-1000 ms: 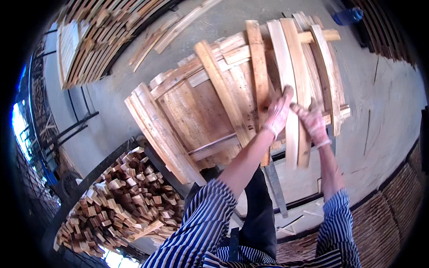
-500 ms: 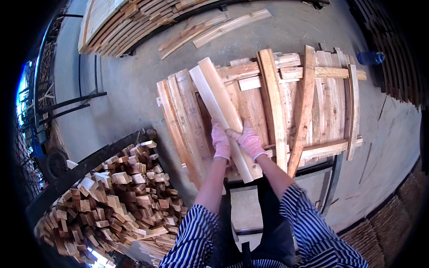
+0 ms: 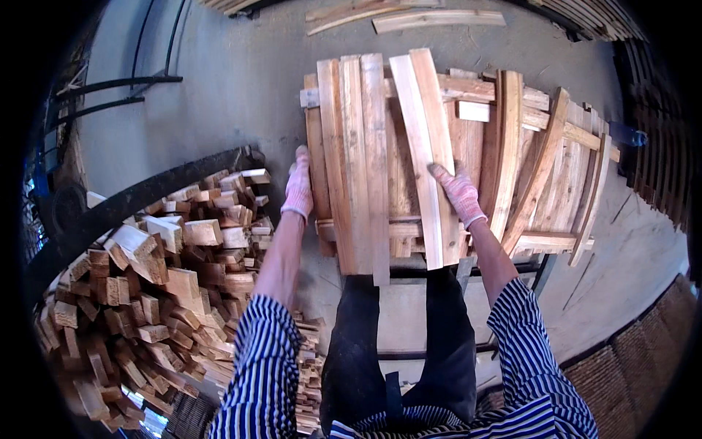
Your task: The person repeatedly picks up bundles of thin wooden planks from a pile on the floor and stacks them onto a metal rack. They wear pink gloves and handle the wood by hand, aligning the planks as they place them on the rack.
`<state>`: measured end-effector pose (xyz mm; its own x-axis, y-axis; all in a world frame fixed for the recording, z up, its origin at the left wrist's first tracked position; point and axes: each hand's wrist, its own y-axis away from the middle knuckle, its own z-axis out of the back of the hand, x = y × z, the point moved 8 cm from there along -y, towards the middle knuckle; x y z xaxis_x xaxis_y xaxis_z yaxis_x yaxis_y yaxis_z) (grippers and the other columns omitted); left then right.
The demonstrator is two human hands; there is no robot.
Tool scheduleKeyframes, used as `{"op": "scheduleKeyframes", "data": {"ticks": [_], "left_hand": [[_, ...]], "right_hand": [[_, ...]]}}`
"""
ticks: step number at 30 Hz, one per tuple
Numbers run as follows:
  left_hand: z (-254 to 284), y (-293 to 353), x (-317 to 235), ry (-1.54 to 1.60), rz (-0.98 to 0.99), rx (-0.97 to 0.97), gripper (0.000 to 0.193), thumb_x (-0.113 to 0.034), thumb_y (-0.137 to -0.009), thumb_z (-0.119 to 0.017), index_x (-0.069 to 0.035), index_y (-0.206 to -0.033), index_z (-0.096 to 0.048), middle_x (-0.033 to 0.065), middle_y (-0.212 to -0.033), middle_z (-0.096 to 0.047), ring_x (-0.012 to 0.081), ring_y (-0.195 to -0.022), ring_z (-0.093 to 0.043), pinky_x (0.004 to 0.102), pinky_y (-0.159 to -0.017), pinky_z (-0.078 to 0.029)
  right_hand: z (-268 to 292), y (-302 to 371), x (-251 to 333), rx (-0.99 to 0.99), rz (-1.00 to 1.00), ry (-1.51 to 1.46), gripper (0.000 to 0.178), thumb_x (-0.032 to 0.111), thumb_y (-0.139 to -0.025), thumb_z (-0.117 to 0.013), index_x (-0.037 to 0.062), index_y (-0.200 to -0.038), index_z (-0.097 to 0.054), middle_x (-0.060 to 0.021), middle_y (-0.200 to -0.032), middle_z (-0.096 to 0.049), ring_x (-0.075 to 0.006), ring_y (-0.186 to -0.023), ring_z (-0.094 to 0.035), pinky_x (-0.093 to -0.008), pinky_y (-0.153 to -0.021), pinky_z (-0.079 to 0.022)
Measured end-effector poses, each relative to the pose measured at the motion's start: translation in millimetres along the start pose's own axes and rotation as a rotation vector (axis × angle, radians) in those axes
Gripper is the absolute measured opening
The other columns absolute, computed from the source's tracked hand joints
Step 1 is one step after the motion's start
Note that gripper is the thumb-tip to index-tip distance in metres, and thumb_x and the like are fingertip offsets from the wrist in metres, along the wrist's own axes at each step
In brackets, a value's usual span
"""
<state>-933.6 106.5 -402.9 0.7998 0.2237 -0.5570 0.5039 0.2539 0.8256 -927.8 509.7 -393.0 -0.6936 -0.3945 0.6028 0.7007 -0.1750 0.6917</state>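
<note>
A slatted wooden pallet of rough planks lies in front of me on a low stand. My left hand [image 3: 298, 187], in a pink-and-white glove, rests with straight fingers along the outer edge of the leftmost plank [image 3: 314, 139]. My right hand [image 3: 459, 193], gloved the same way, holds the right edge of a loose pair of planks, its thumb on top and its other fingers partly hidden. One of the pair is a pale plank [image 3: 415, 124], the other a redder plank [image 3: 437, 110]. Left of them several planks [image 3: 354, 154] lie side by side, with a gap between.
On the left, many short wood offcuts [image 3: 186, 227] are heaped behind a black curved rail [image 3: 146, 188]. Slanted loose planks [image 3: 506, 146] lie across the right part of the pallet. A blue bottle [image 3: 629, 134] stands beyond it. Boards [image 3: 439, 20] lie on the far floor.
My hands have moved apart: the left from the loose pair to the outer left edge, the right along the pair's right side. The pair stands straighter. The view has shifted left and down.
</note>
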Motion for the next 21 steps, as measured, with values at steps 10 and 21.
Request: {"op": "scheduleKeyframes", "data": {"ticks": [10, 21], "left_hand": [[19, -43, 40, 0.059, 0.192, 0.316, 0.103, -0.082, -0.087, -0.056, -0.017, -0.163, -0.032, 0.001, -0.167, -0.033, 0.0194, -0.153, -0.028, 0.0408, -0.125, -0.023], [-7, -13, 5, -0.04, 0.179, 0.33, 0.106, -0.078, -0.081, -0.069, -0.012, -0.158, -0.042, 0.009, -0.152, -0.053, 0.0238, -0.138, -0.05, 0.0418, -0.116, -0.04]], "right_hand": [[-118, 53, 56, 0.05, 0.024, -0.255, 0.127, 0.055, -0.077, -0.088, -0.0152, -0.156, -0.019, -0.0273, -0.134, -0.062, -0.0273, -0.119, -0.064, -0.034, -0.101, -0.052], [-126, 50, 34, 0.058, -0.048, -0.205, 0.126, 0.066, -0.075, -0.083, -0.0149, -0.154, -0.026, -0.0339, -0.139, -0.056, -0.0339, -0.127, -0.059, -0.0404, -0.107, -0.048]]}}
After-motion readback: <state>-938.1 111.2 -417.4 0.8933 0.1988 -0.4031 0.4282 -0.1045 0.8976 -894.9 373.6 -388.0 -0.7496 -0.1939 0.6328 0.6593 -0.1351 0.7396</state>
